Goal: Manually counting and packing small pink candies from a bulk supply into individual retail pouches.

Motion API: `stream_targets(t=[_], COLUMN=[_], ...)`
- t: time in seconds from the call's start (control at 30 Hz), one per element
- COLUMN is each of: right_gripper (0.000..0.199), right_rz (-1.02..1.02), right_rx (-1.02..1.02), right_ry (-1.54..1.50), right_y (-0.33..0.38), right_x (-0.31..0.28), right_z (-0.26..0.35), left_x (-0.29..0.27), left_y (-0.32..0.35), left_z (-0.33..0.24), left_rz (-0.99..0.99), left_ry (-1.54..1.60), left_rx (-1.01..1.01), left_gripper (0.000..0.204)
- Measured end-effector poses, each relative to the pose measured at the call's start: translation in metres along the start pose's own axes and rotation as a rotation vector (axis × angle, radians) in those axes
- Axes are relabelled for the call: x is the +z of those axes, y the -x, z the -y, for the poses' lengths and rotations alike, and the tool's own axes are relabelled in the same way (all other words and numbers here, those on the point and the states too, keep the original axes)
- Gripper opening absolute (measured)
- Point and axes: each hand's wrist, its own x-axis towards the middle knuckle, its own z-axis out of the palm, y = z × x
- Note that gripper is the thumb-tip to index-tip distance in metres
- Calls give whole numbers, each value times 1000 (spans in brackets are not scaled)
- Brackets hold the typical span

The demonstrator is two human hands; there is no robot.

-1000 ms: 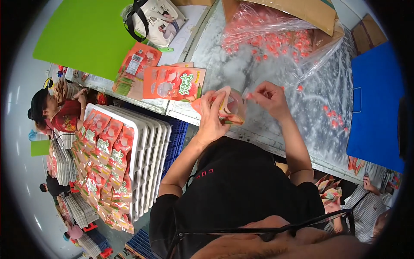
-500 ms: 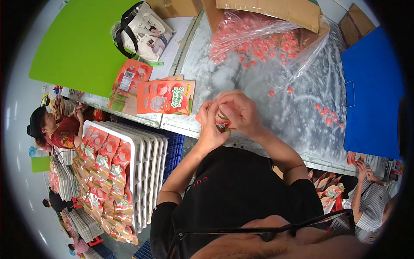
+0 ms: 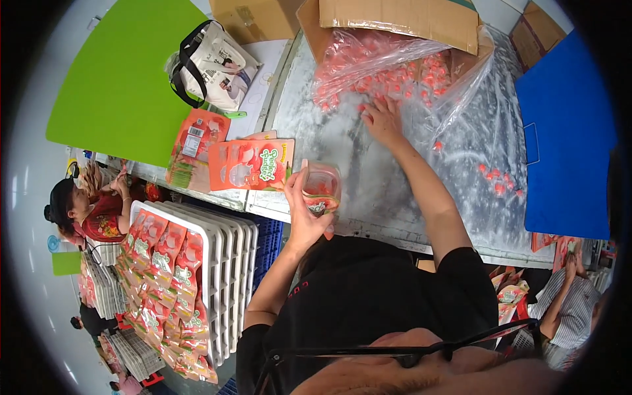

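At centre, the left hand (image 3: 307, 220) holds a clear-windowed pouch (image 3: 322, 179) near the surface (image 3: 401, 210) edge. Toward one o'clock, the right hand (image 3: 384, 122) reaches beside red pieces (image 3: 431, 71) before a cardboard box (image 3: 395, 27); toward eight, red pouches (image 3: 158, 283) top stacked white trays (image 3: 214, 263).

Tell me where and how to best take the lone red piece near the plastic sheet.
Probably pinch the red piece by opposite sides, coming from above and the person's side: it is small, rests apart on the table, and the plastic sheet lies beyond it.
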Motion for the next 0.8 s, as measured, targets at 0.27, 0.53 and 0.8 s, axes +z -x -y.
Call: stream_targets(t=[0.27, 0.53, 0.8], right_gripper=[40, 33, 41], right_rz=[12, -84, -62], right_rx=[-133, 75, 179], right_ry=[-530, -656, -648], right_y=[85, 103, 86], right_x=[-43, -86, -44], right_z=[10, -9, 12], left_x=[-4, -12, -18], left_y=[8, 13, 17], left_z=[13, 7, 6], left_rz=[20, -29, -32], left_ry=[89, 31, 78], left_rx=[-77, -10, -55], left_gripper=[101, 97, 97])
